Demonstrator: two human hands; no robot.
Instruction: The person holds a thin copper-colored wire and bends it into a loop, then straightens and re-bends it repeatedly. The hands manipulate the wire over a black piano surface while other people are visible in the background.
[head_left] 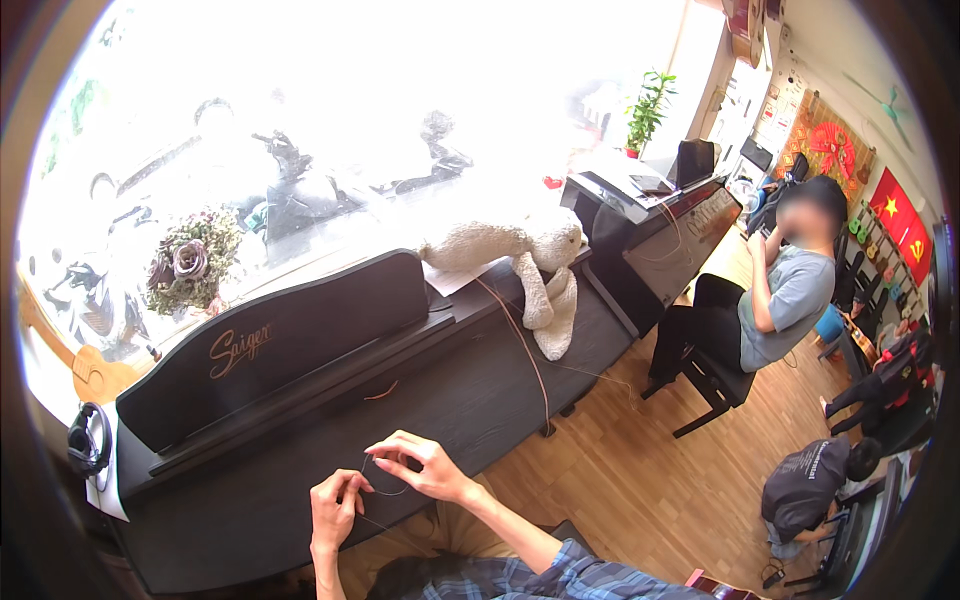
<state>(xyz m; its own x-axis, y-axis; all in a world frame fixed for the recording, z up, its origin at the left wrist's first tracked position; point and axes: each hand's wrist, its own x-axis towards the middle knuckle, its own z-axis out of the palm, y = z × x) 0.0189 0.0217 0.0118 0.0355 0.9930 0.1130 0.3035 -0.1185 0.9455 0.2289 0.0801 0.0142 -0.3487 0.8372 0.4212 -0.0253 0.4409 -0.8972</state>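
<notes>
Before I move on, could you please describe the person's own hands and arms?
The left grip and right grip are bare hands with no gloves or wristwatch visible. The right forearm is bare up to a blue-and-dark plaid sleeve; the left forearm is bare as far as it shows.

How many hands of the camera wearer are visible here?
2: the left hand, low in the picture, and the right hand slightly higher beside it, both pinching a thin strand.
</notes>
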